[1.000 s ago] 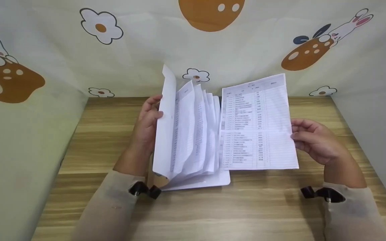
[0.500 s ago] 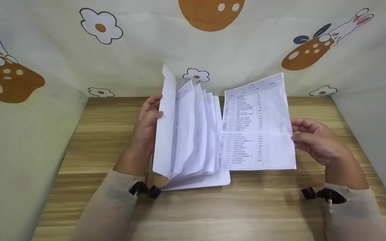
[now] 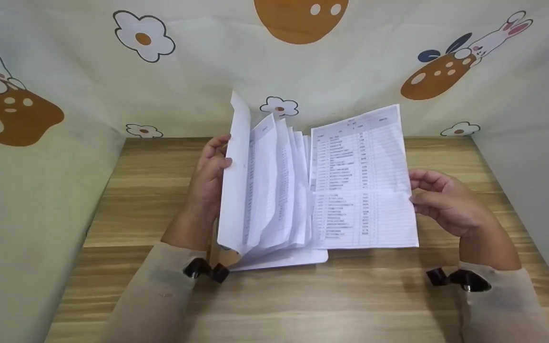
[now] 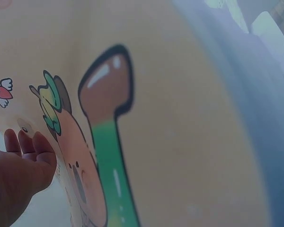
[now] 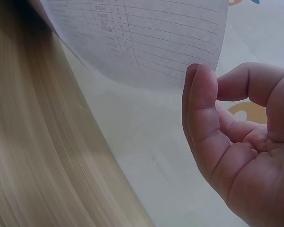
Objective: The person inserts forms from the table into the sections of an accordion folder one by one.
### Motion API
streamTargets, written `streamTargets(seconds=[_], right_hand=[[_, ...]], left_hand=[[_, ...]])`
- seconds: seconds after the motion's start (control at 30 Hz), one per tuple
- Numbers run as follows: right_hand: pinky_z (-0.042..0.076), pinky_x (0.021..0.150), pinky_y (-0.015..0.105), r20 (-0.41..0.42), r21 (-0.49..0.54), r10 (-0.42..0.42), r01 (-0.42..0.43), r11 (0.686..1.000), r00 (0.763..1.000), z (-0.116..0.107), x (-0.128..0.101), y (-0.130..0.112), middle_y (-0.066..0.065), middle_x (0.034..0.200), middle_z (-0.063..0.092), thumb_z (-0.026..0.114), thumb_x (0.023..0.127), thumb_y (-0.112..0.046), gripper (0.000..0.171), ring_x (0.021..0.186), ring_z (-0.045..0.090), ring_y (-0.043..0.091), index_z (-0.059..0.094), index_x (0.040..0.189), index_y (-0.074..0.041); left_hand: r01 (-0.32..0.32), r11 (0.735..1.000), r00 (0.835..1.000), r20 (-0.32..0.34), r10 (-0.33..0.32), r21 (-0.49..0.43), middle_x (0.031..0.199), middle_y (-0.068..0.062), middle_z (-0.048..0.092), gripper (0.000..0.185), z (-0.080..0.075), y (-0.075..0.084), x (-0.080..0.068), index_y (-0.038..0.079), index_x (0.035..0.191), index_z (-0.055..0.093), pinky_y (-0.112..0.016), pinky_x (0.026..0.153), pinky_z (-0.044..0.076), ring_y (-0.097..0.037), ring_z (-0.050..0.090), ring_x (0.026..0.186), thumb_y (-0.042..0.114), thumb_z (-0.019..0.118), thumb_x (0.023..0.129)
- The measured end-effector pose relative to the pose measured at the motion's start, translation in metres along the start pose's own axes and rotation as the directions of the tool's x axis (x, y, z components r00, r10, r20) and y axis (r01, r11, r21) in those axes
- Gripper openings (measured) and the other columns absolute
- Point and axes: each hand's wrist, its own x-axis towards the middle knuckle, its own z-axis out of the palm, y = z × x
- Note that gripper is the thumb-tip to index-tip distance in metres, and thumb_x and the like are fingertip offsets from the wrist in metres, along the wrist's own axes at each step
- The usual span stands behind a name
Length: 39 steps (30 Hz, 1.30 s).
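My left hand holds the raised left cover of a folder between thumb and fingers. In the left wrist view, the cover's outer side shows cartoon drawings on a tan ground. Several printed papers stand fanned inside the folder. On the right, my right hand pinches the right edge of a sheet of paper printed with a table of small text. This sheet's left edge lies against the folder's right side, partly covering it. The right wrist view shows thumb and fingertips meeting on the sheet's edge.
The folder rests on a wood-grain table. Behind it rises a pale cloth backdrop with flowers, rabbits and orange shapes. Pale side walls flank the table. A dark wrist mount sits on each sleeve.
The sheet in my right hand has shifted slightly left and toward me, its left edge now overlapping the folder more. My left hand and the cover look unmoved.
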Motion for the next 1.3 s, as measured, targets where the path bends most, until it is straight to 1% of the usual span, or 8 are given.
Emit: streamTargets(seconds=[0.33, 0.5, 0.63, 0.8, 0.9, 1.07, 1.17, 1.3], right_hand=[[0.064, 0.086, 0.029, 0.038, -0.046, 0.046, -0.044, 0.998, 0.998, 0.006, 0.009, 0.010, 0.002, 0.118, 0.072, 0.058, 0.097, 0.014, 0.042, 0.100, 0.074, 0.015, 0.061, 0.136, -0.003], [0.064, 0.087, 0.030, 0.072, -0.020, 0.068, -0.067, 0.998, 0.995, 0.010, 0.018, 0.017, 0.004, 0.118, 0.074, 0.058, 0.098, 0.013, 0.043, 0.101, 0.075, 0.017, 0.060, 0.137, -0.003], [0.064, 0.086, 0.030, 0.092, -0.005, 0.085, -0.085, 0.996, 0.992, 0.015, 0.027, 0.024, 0.005, 0.117, 0.076, 0.058, 0.098, 0.012, 0.042, 0.100, 0.076, 0.017, 0.060, 0.137, -0.002], [0.064, 0.085, 0.030, 0.085, -0.015, 0.096, -0.095, 0.995, 0.992, 0.020, 0.037, 0.030, 0.005, 0.118, 0.076, 0.059, 0.099, 0.010, 0.042, 0.100, 0.076, 0.017, 0.058, 0.140, 0.000], [0.064, 0.086, 0.029, 0.060, 0.005, 0.104, -0.105, 0.995, 0.993, 0.021, 0.041, 0.032, 0.004, 0.118, 0.076, 0.060, 0.099, 0.010, 0.042, 0.101, 0.076, 0.016, 0.059, 0.140, 0.000], [0.065, 0.086, 0.029, 0.011, 0.063, 0.105, -0.105, 0.992, 0.994, 0.020, 0.042, 0.034, 0.004, 0.116, 0.077, 0.058, 0.099, 0.011, 0.040, 0.100, 0.076, 0.016, 0.063, 0.135, -0.005], [0.065, 0.087, 0.030, 0.018, 0.080, 0.103, -0.104, 0.991, 0.995, 0.021, 0.043, 0.036, 0.005, 0.116, 0.077, 0.057, 0.098, 0.012, 0.041, 0.101, 0.077, 0.017, 0.064, 0.135, -0.005], [0.064, 0.089, 0.030, 0.049, 0.075, 0.106, -0.109, 0.991, 0.993, 0.027, 0.046, 0.041, 0.005, 0.117, 0.077, 0.058, 0.098, 0.013, 0.043, 0.103, 0.077, 0.017, 0.062, 0.138, -0.002]], left_hand=[[0.001, 1.000, 1.000, 0.002, -0.001, 0.017, 0.124, -0.007, 0.058, 0.047, 0.001, 0.001, 0.000, 0.020, 0.131, 0.058, -0.028, 0.079, 0.056, -0.020, 0.061, 0.105, 0.004, 0.047, 0.089], [0.003, 1.000, 1.000, -0.002, -0.003, 0.013, 0.125, -0.007, 0.057, 0.047, 0.001, 0.001, 0.000, 0.019, 0.131, 0.057, -0.028, 0.079, 0.057, -0.020, 0.061, 0.106, 0.004, 0.047, 0.089], [-0.004, 1.000, 1.000, 0.001, 0.003, 0.010, 0.123, -0.007, 0.058, 0.048, 0.001, 0.001, 0.000, 0.020, 0.130, 0.058, -0.026, 0.077, 0.058, -0.020, 0.062, 0.103, 0.002, 0.046, 0.088], [-0.016, 1.000, 1.000, 0.017, 0.016, 0.009, 0.118, -0.007, 0.060, 0.047, -0.001, 0.000, 0.001, 0.019, 0.128, 0.060, -0.025, 0.074, 0.059, -0.019, 0.064, 0.098, 0.000, 0.044, 0.088], [-0.016, 1.000, 1.000, 0.027, 0.016, 0.004, 0.117, -0.007, 0.060, 0.046, -0.001, 0.000, 0.001, 0.019, 0.128, 0.060, -0.025, 0.072, 0.059, -0.020, 0.065, 0.097, 0.000, 0.044, 0.089], [-0.016, 1.000, 0.999, 0.034, 0.016, -0.003, 0.116, -0.007, 0.060, 0.045, -0.001, 0.000, 0.001, 0.019, 0.128, 0.059, -0.025, 0.071, 0.059, -0.020, 0.065, 0.095, 0.000, 0.044, 0.090], [-0.018, 1.000, 0.999, 0.028, 0.017, 0.003, 0.115, -0.007, 0.060, 0.045, 0.000, 0.000, 0.000, 0.020, 0.128, 0.060, -0.025, 0.071, 0.059, -0.019, 0.064, 0.095, 0.001, 0.044, 0.090], [-0.022, 1.000, 1.000, 0.011, 0.022, 0.008, 0.112, -0.005, 0.060, 0.045, 0.000, 0.000, -0.001, 0.021, 0.125, 0.063, -0.024, 0.071, 0.058, -0.018, 0.064, 0.093, 0.000, 0.045, 0.089]])
